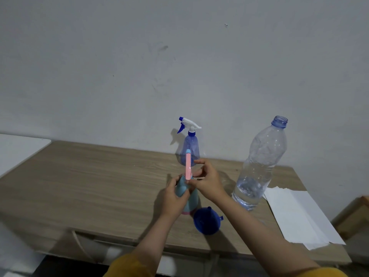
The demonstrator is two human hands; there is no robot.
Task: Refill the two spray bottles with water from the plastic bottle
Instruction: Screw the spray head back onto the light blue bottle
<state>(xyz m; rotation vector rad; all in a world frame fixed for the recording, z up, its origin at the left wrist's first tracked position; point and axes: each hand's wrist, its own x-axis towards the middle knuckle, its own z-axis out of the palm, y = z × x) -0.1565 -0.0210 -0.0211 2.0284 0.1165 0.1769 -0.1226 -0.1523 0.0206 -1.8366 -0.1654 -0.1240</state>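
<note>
Wooden table (99,182), both hands around light-blue spray bottle (186,198).

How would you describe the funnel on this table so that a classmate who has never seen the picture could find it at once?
Start at the wooden table against the grey wall. Near its front edge, beside the pale blue spray bottle held in both hands, lies the funnel. It is the only dark blue, bowl-shaped thing, far shorter than the bottles around it.

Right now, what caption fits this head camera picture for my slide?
Left hand steadies the light blue spray bottle while the right hand works its pink spray head, beside a blue funnel and uncapped plastic bottle.
</note>
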